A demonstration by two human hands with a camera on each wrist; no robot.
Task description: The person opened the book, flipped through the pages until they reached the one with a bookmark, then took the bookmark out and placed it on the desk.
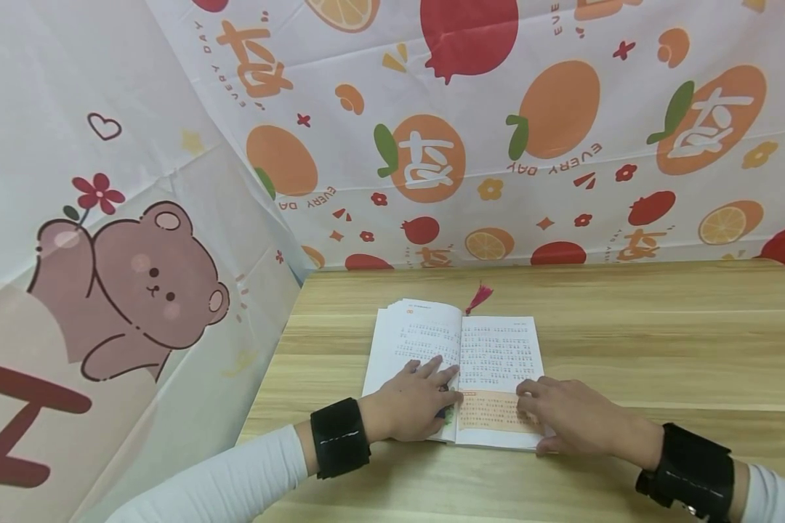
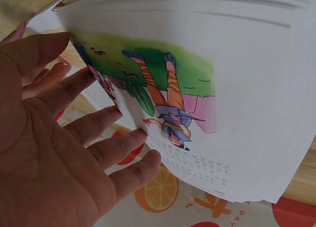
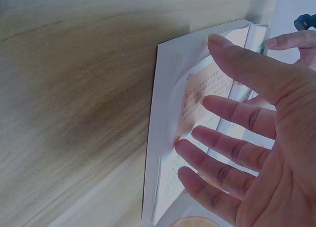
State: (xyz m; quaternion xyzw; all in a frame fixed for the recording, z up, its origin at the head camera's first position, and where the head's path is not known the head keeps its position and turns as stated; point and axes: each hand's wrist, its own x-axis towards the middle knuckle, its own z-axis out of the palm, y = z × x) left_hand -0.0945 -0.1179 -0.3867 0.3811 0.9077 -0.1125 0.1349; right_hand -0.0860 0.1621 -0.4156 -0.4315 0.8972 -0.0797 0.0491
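I see a wooden table (image 1: 661, 327), with an open book (image 1: 461, 341) lying on it. The left hand (image 1: 411, 403) rests across the left page (image 1: 425, 330), fingers spread apart; the right hand (image 1: 576, 414) touches the outer edge of the right page (image 1: 497, 356), fingers relaxed, slightly apart. A red tassel (image 1: 480, 298) sticks out above.

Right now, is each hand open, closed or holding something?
Left hand: open, fingers spread over the left side of the open, white-paged paper book.
Right hand: open, fingers loosely bent over the book's right side.
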